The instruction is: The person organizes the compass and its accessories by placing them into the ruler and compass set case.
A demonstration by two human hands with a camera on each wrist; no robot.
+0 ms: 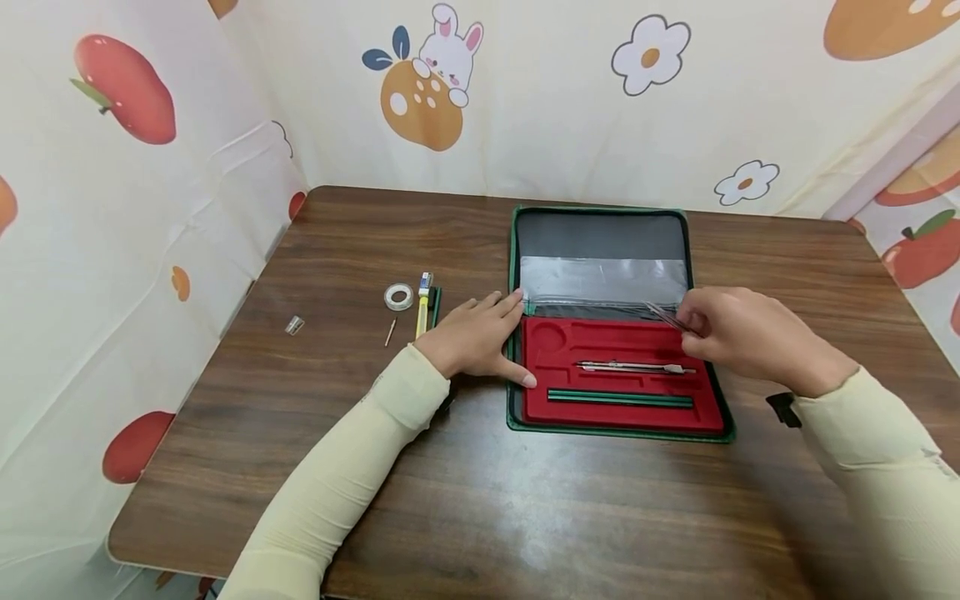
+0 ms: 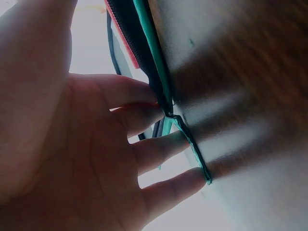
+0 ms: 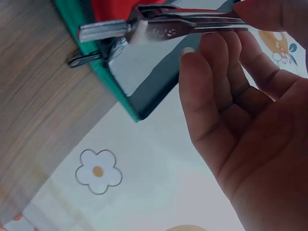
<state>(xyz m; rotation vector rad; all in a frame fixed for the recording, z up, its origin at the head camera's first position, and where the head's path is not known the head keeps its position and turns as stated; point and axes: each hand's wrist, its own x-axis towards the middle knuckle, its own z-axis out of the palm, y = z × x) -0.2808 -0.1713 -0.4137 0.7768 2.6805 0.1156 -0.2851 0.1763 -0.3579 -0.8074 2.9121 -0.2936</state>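
Note:
A green zip case [image 1: 600, 210] lies unfolded on the table, with a red moulded tray [image 1: 540, 408] in its near half. Along the case's left edge my left hand [image 1: 480, 337] rests with straight, spread fingers; the left wrist view has the fingertips touching the green edging [image 2: 195, 147]. My right hand [image 1: 742, 333] pinches a silver metal drawing compass [image 3: 187, 21] between thumb and fingers, above the tray's upper right corner. Another slim silver instrument [image 1: 633, 367] sits in a tray slot. Below it lies a green, dark-striped bar [image 1: 620, 399].
Left of the case are a white ring-shaped roll [image 1: 387, 297], a small thin brass-coloured stick [image 1: 391, 332], a yellow pen-like tool [image 1: 422, 312] and a green strip [image 1: 437, 307]. Farther left lies a small clear piece [image 1: 295, 325]. Printed cloth [image 1: 540, 125] hangs behind the wooden table [image 1: 525, 508].

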